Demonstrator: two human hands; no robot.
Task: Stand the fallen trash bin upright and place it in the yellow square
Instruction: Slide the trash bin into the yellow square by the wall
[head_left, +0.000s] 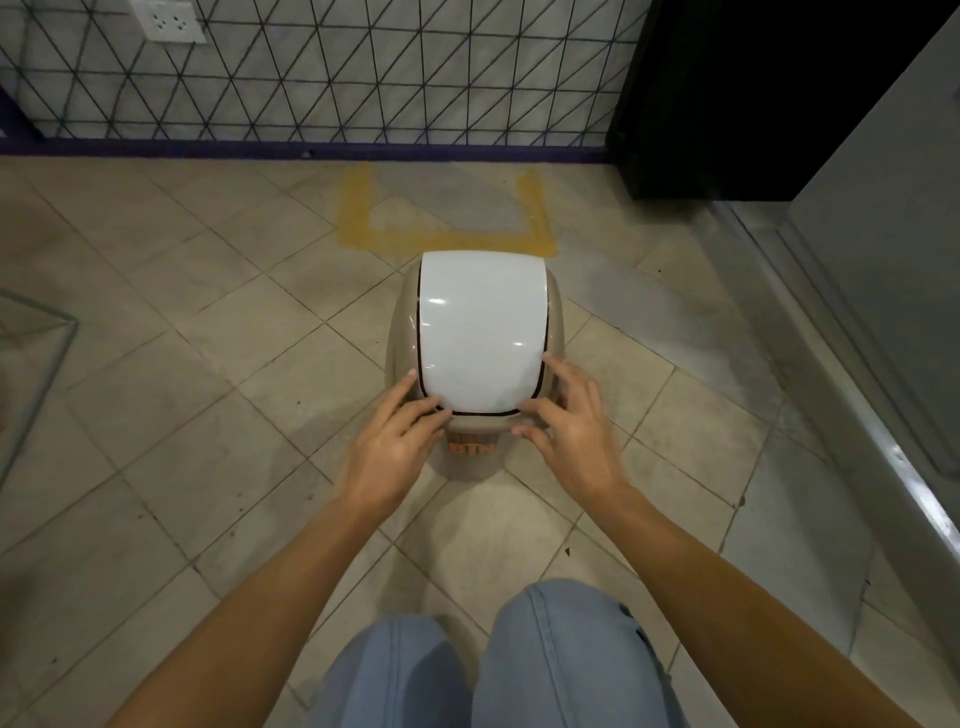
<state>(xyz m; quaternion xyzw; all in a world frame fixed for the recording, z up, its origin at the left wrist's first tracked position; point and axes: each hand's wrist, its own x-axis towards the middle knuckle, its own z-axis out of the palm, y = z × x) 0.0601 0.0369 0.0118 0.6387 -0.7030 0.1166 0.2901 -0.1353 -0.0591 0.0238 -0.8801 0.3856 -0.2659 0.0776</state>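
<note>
The trash bin (480, 332) stands upright on the tiled floor, seen from above: a beige body with a glossy white swing lid and an orange label on its near side. It sits just in front of the yellow square (447, 240), a taped outline against the wall, and its far edge overlaps the outline's near strip. My left hand (395, 441) rests with spread fingers on the lid's near left corner. My right hand (566, 431) lies the same way on the near right corner. Neither hand wraps around the bin.
A wall with black wire mesh (363, 78) and a purple baseboard runs behind the square. A black cabinet (753, 104) stands at the back right, a grey unit with a metal ledge (883, 260) along the right. A wire frame (31, 353) is at the left edge. My knees (519, 665) are below.
</note>
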